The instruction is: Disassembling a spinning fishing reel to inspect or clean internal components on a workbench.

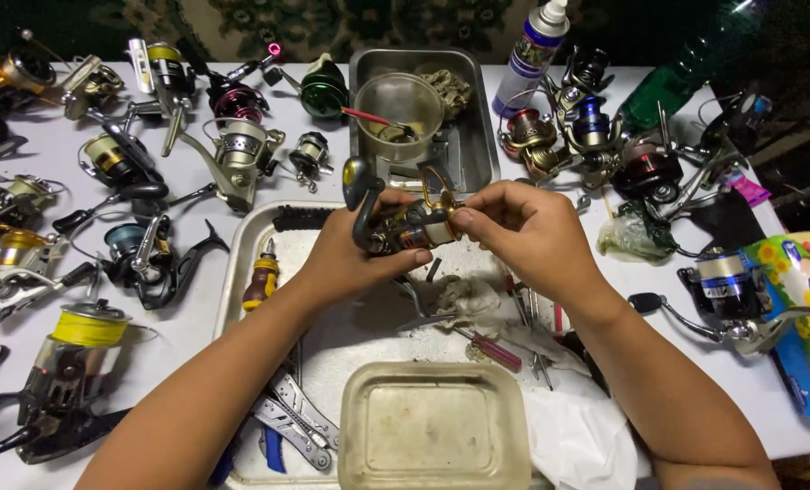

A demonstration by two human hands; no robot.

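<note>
My left hand (346,259) grips a dark and gold spinning fishing reel (396,222) from below, above a metal tray (239,245). The fingertips of my right hand (523,227) pinch the reel's gold part on its right side. The reel's black handle knob (358,177) sticks up to the left. Under my hands on the tray lie a crumpled rag (464,295), a red-handled screwdriver (491,349), a short stubby screwdriver (262,277) and folding pliers (292,422).
Several fishing reels crowd the white table on the left (124,163) and right (595,136). A steel pan (478,136) at the back holds a clear bowl (400,100). A spray bottle (532,50) stands behind. A clear plastic box (432,426) sits near me.
</note>
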